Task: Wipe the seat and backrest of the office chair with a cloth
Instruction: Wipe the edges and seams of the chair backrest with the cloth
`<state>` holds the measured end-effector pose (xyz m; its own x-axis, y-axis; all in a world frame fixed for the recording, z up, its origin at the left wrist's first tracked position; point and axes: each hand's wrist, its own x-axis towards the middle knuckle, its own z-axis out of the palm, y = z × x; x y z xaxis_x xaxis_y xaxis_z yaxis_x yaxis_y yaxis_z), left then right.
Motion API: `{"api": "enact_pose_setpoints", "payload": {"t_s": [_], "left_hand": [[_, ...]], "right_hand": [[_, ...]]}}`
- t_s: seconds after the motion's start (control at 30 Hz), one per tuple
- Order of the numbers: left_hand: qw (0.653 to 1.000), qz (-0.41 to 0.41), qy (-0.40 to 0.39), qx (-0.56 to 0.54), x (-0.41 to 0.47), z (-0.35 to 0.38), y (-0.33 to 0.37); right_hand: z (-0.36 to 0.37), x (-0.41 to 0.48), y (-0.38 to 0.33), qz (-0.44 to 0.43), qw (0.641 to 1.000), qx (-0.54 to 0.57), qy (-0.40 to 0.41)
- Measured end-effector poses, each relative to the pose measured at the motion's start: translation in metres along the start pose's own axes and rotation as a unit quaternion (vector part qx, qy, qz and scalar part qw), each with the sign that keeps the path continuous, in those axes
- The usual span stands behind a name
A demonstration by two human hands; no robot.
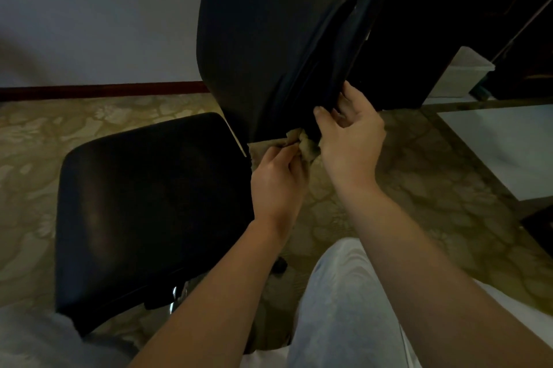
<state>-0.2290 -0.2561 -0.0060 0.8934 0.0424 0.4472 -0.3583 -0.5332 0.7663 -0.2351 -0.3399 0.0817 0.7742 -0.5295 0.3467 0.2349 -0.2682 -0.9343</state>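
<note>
Reaching forward over a pale-trousered leg (338, 307), the person's two bare forearms run up toward the gap between the chair's seat and its back. The left hand (276, 185) sits just off the seat's rear right corner, back of the hand up, its fingers (294, 158) curled in and pinching a crumpled tan cloth (308, 147). The cloth is bunched between the two hands, right under the bottom edge of the backrest and touching it.

The right hand (350, 140) is just beside and a little above the left, at the backrest's lower right corner. Its thumb (319, 112) is stretched out against the black surface, one finger lies up along the side edge, and the others are loosely bent. From where I stand I cannot tell whether it grips the backrest, the cloth, or only rests there.

The black padded seat (149, 203) fills the lower left, and a bit of chrome base (176, 293) and a dark caster (279, 267) show beneath it. The backrest (269, 38), black and slightly glossy, rises tilted from behind the seat to the top of the view.

Under it all lies a patterned yellowish carpet (419, 188). Farther off on the left a dark red skirting board (98, 89) runs along a pale wall (89, 8). On the right, dark furniture (449, 23) stands with a white box (466, 74) near its foot.
</note>
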Motion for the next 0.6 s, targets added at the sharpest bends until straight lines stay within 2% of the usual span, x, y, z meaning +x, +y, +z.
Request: {"api": "enact_pose_setpoints", "payload": {"t_s": [0.1,0.2,0.37,0.47,0.6], "left_hand": [[0.999,-0.020,-0.019,0.024,-0.012,-0.003,-0.018],[0.999,-0.025,0.000,0.033,-0.020,-0.015,-0.025],[0.999,0.044,0.023,0.015,-0.002,-0.028,-0.010],[0.997,0.075,0.025,-0.007,0.012,-0.022,0.007],[0.999,0.047,0.011,-0.011,0.014,-0.004,0.011]], "right_hand": [[0.004,-0.003,0.005,-0.021,0.999,-0.020,0.020],[0.007,-0.007,0.012,-0.041,0.997,-0.057,0.043],[0.009,-0.009,0.015,-0.057,0.994,-0.081,0.042],[0.009,-0.010,0.015,-0.043,0.997,-0.058,0.031],[0.005,-0.006,0.013,-0.012,1.000,-0.009,0.023]]}}
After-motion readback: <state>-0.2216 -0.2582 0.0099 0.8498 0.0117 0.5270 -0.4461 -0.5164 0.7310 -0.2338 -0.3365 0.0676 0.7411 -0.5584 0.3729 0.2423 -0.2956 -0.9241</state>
